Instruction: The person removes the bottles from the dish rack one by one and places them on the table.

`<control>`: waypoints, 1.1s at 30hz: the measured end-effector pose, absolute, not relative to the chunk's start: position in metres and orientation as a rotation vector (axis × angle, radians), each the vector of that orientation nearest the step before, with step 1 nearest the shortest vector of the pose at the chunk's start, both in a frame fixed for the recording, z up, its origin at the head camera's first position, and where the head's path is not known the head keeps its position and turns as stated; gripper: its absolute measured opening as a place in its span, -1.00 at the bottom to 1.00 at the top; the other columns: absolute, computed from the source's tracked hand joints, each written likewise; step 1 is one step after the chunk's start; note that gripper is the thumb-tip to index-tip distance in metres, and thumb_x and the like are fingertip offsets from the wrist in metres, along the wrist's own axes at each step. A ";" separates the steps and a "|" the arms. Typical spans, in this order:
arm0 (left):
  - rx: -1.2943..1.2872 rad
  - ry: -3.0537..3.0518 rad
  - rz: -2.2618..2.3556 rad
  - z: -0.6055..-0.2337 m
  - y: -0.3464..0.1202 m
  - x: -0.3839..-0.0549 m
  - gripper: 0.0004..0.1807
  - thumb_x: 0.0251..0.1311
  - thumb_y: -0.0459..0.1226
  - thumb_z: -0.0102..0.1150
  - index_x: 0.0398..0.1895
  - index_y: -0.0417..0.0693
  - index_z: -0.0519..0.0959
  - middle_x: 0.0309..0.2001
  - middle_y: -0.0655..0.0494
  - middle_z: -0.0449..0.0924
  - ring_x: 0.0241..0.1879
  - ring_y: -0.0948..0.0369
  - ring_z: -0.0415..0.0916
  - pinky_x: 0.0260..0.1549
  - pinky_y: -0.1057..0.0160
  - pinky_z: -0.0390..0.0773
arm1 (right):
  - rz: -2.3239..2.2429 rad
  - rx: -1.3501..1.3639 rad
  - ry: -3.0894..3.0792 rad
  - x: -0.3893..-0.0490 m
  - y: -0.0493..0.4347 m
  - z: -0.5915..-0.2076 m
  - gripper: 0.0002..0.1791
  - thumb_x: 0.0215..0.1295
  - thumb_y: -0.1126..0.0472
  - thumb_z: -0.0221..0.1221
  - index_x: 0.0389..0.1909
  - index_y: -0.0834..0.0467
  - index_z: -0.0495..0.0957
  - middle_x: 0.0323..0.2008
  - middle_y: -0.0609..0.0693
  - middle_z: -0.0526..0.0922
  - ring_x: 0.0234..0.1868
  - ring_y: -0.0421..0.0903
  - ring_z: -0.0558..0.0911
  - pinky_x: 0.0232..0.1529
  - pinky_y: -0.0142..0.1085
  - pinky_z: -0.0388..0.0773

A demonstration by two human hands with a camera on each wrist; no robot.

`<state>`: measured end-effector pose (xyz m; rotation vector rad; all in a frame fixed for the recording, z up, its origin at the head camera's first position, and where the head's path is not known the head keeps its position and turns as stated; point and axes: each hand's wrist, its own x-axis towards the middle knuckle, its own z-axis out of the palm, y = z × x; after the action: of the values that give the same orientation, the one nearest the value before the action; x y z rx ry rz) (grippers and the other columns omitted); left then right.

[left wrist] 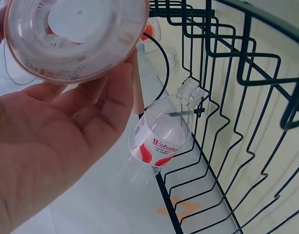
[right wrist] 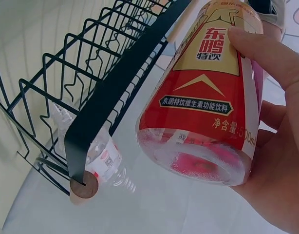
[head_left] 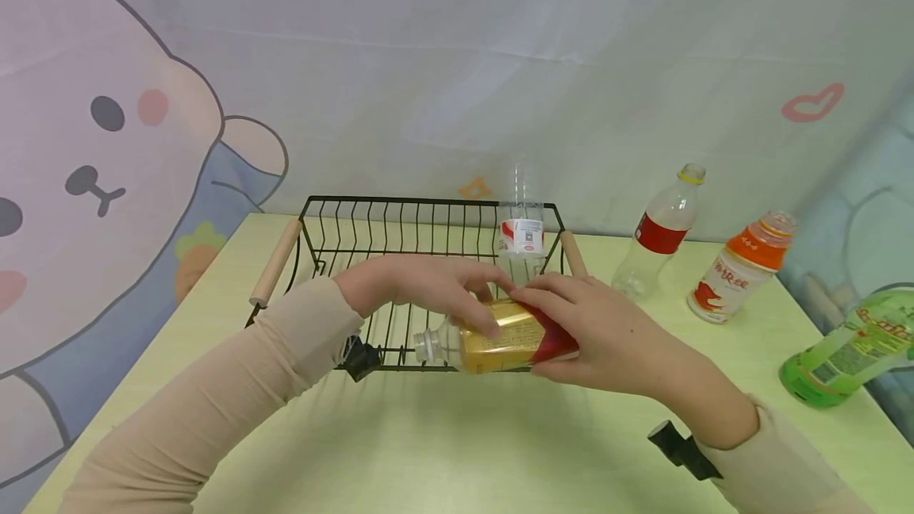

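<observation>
A drink bottle with a gold and red label [head_left: 510, 339] lies sideways above the front edge of the black wire rack [head_left: 428, 202], its uncapped neck pointing left. My left hand [head_left: 428, 284] holds it from above around the gold part of the label. At the red base end, my right hand [head_left: 607, 331] grips it; the right wrist view shows the thumb [right wrist: 266, 53] across the label. In the left wrist view a clear round end of the bottle [left wrist: 76, 39] rests against curled fingers. Inside the rack's right end, a clear Wahaha bottle [left wrist: 159, 136] stands neck down.
Right of the rack stand a clear bottle with a red label [head_left: 660, 235], a white and orange bottle [head_left: 735, 276] and a green bottle [head_left: 842, 355], all without visible caps. Wooden handles [head_left: 277, 262] flank the rack. A printed cloth [head_left: 428, 62] hangs behind the table.
</observation>
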<state>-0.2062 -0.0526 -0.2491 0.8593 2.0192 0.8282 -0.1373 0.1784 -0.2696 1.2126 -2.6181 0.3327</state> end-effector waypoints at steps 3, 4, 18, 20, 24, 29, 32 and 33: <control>0.864 2.025 0.832 -0.249 -0.053 -0.207 -0.36 0.17 -0.09 0.25 0.31 0.08 0.27 0.01 0.07 0.53 -0.06 0.14 0.53 -0.07 0.17 0.55 | 0.304 1.193 -2.609 -0.137 0.179 -0.271 -0.24 -0.10 0.00 0.49 0.17 0.16 0.49 0.05 -0.02 0.55 0.04 -0.03 0.56 -0.04 -0.12 0.60; 0.863 2.028 0.838 -0.249 -0.053 -0.206 -0.36 0.18 -0.08 0.25 0.31 0.09 0.28 0.01 0.07 0.53 -0.06 0.14 0.53 -0.06 0.15 0.55 | 0.293 1.186 -2.604 -0.136 0.179 -0.271 -0.24 -0.11 0.00 0.49 0.17 0.16 0.49 0.04 -0.01 0.55 0.01 -0.03 0.57 -0.08 -0.13 0.61; 0.866 2.103 0.983 -0.241 -0.071 -0.203 -0.30 0.27 -0.04 0.18 0.43 0.13 0.18 0.17 0.11 0.48 0.13 0.18 0.45 0.03 0.14 0.51 | 0.372 0.997 -2.597 -0.131 0.196 -0.267 -0.22 -0.16 0.05 0.51 0.14 0.16 0.44 0.02 0.01 0.54 -0.06 -0.03 0.53 -0.09 -0.11 0.59; 0.857 2.116 1.002 -0.240 -0.076 -0.203 -0.31 0.28 -0.04 0.17 0.43 0.14 0.17 0.20 0.11 0.46 0.13 0.18 0.46 0.01 0.15 0.52 | 0.417 0.953 -2.609 -0.129 0.200 -0.267 -0.22 -0.16 0.08 0.51 0.15 0.16 0.44 0.04 0.01 0.53 -0.04 -0.03 0.54 -0.08 -0.09 0.59; 0.845 2.145 1.039 -0.239 -0.091 -0.201 -0.32 0.30 -0.04 0.15 0.44 0.15 0.15 0.22 0.11 0.44 0.14 0.16 0.46 -0.01 0.15 0.53 | 0.519 0.860 -2.626 -0.125 0.211 -0.267 -0.23 -0.15 0.15 0.51 0.15 0.17 0.42 0.06 0.00 0.51 -0.03 -0.05 0.54 -0.09 -0.08 0.61; 0.796 2.193 1.079 -0.238 -0.111 -0.198 -0.33 0.29 -0.02 0.16 0.42 0.22 0.17 0.23 0.12 0.43 0.14 0.14 0.45 0.08 0.09 0.47 | 0.626 0.813 -2.547 -0.123 0.228 -0.271 -0.22 -0.20 0.29 0.51 0.13 0.20 0.39 0.03 -0.02 0.49 -0.05 -0.13 0.51 -0.11 -0.43 0.57; 0.770 2.229 1.099 -0.237 -0.123 -0.197 -0.34 0.29 0.00 0.14 0.42 0.22 0.17 0.25 0.13 0.42 0.14 0.12 0.45 0.13 0.04 0.43 | 0.668 0.808 -2.460 -0.123 0.239 -0.275 -0.19 -0.28 0.37 0.52 0.11 0.26 0.38 -0.01 0.01 0.49 -0.06 -0.17 0.45 -0.10 -0.65 0.42; 0.763 2.237 1.114 -0.237 -0.126 -0.197 -0.34 0.30 0.00 0.13 0.42 0.20 0.17 0.24 0.13 0.42 0.13 0.12 0.45 0.14 0.03 0.42 | 0.678 0.796 -2.437 -0.123 0.242 -0.276 -0.18 -0.30 0.39 0.52 0.10 0.28 0.38 -0.02 0.02 0.49 -0.06 -0.19 0.43 -0.11 -0.69 0.39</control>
<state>-0.1972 -0.1261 -0.2374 0.7626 2.2371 1.1136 -0.1226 0.2421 -0.2760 0.7958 -2.4374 0.6784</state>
